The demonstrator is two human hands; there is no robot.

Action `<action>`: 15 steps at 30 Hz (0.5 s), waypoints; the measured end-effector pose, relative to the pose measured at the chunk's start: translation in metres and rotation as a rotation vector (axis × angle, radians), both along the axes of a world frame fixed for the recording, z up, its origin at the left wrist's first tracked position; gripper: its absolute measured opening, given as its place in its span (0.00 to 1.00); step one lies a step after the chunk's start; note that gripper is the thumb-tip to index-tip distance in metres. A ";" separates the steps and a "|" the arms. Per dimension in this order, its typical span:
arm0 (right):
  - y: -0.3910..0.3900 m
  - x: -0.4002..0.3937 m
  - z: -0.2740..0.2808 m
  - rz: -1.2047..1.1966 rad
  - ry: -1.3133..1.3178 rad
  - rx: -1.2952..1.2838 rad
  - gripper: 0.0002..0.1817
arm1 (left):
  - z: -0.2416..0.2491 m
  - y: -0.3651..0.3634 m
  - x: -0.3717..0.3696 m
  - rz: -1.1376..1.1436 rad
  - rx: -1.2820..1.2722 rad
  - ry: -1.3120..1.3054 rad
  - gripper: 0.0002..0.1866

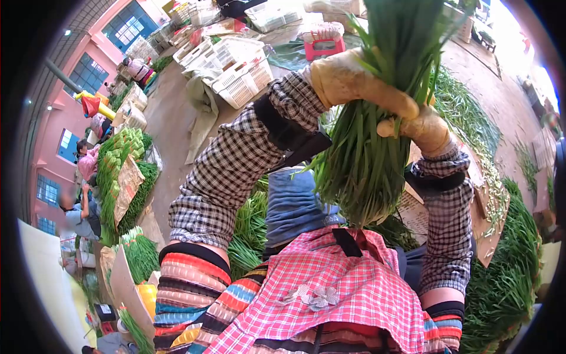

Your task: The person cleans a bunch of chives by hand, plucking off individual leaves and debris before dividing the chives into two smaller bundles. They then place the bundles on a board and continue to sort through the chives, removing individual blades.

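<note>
A thick bunch of garlic chives (368, 156) is held up in front of my chest, its long flat green leaves hanging down to the apron. My left hand (354, 79), in a stained pale glove, wraps round the bunch from the left side. From the right, my right hand (421, 131), gloved too, grips the same bunch a little lower. Fingers of the two hands come close together at the front. The upper end of the bunch runs out of the top of the view.
More chives lie in a big pile (501, 295) at right, beside a board (489, 221) strewn with pale scraps. White plastic crates (244, 79) and a red stool (324, 47) stand ahead. At left, people sit near a heap of bundled greens (124, 171).
</note>
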State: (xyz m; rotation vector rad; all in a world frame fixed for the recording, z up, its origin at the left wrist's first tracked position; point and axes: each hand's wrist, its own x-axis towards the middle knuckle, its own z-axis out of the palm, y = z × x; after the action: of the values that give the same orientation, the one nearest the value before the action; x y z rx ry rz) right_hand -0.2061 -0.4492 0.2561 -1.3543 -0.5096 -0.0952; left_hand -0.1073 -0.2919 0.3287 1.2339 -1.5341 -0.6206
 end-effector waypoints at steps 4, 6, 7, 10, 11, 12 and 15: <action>0.011 -0.013 0.029 -0.117 0.007 -0.226 0.30 | 0.002 -0.005 0.003 0.005 -0.233 -0.228 0.15; 0.018 -0.011 0.030 -0.268 -0.075 -0.139 0.25 | 0.023 0.006 0.001 0.096 -0.226 -0.208 0.15; 0.024 -0.011 0.030 -0.343 -0.116 -0.093 0.22 | 0.035 0.012 0.004 0.176 -0.176 -0.137 0.16; 0.026 -0.020 0.020 -0.868 -0.350 -0.272 0.17 | 0.052 0.023 0.016 0.438 -0.207 -0.054 0.16; 0.025 -0.028 0.012 -1.095 -0.445 -0.385 0.15 | 0.058 0.027 0.019 0.507 -0.201 0.025 0.15; 0.024 -0.042 0.000 -1.247 -0.563 -0.708 0.15 | 0.065 0.033 0.023 0.577 -0.196 0.107 0.14; 0.052 -0.068 -0.049 -0.842 -0.590 -0.520 0.15 | 0.074 0.042 0.051 0.555 -0.261 0.355 0.12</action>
State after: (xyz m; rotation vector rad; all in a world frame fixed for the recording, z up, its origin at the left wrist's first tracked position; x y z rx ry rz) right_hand -0.2743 -0.3969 0.2067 -1.9901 -0.4279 -1.1418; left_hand -0.0562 -0.2495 0.4029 1.1992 -0.8880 -0.2431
